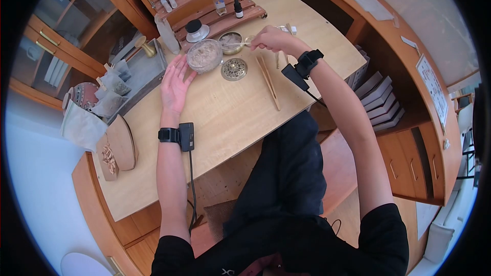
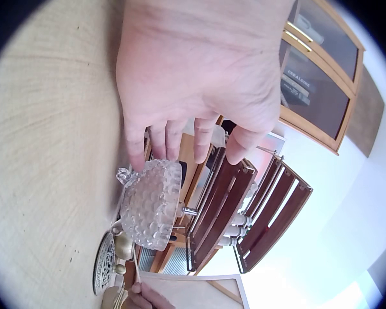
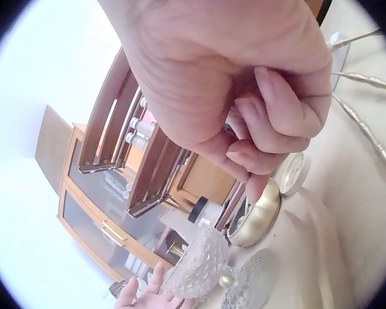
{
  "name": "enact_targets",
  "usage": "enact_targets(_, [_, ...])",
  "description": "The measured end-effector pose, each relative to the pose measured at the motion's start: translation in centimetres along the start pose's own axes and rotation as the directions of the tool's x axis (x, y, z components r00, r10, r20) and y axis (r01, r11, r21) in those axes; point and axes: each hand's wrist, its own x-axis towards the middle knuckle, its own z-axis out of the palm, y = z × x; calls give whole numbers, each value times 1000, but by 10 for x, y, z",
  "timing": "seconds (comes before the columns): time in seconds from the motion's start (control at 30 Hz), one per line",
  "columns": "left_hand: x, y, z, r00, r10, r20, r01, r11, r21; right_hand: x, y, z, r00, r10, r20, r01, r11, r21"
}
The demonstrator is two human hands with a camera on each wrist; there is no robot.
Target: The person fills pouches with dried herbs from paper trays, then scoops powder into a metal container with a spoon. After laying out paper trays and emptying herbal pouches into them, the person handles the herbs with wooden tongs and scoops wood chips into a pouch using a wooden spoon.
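A clear textured glass bowl (image 1: 204,56) holds pale greyish powder. My left hand (image 1: 175,83) lies beside it with straight fingers, fingertips right at its side in the left wrist view. To the right of the bowl stands a small round brass pot (image 1: 240,47) with light ash-like filling. My right hand (image 1: 273,40) pinches a thin, pale stick-like tool (image 2: 136,265) with curled fingers, and the tool reaches over the pot. The tool's tip is too small to make out. In front of the pot rests a pierced metal lid (image 1: 234,69) with a round knob.
Wooden tweezers (image 1: 267,83) lie right of the lid. Thin brass tools (image 3: 367,132) stand beside my right hand. Behind are a black-lidded jar (image 1: 195,29) and a wooden tiered rack (image 1: 225,20) with small bottles. A grey tray (image 1: 138,84) with small bags runs along the left.
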Motion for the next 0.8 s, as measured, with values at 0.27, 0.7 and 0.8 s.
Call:
enact_targets(0.27, [-1, 0, -1, 1000, 12, -17, -12, 1000, -7, -13, -9, -17, 999, 13, -52, -12, 1000, 22])
enact_targets(0.7, [-1, 1, -3, 1000, 10, -6, -10, 1000, -21, -31, -59, 29, 885, -445, -133, 310, 779, -545])
enact_targets(0.8, [-2, 2, -3, 1000, 8, -9, -8, 1000, -25, -33, -65, 40, 828, -549, -117, 313, 625, -715])
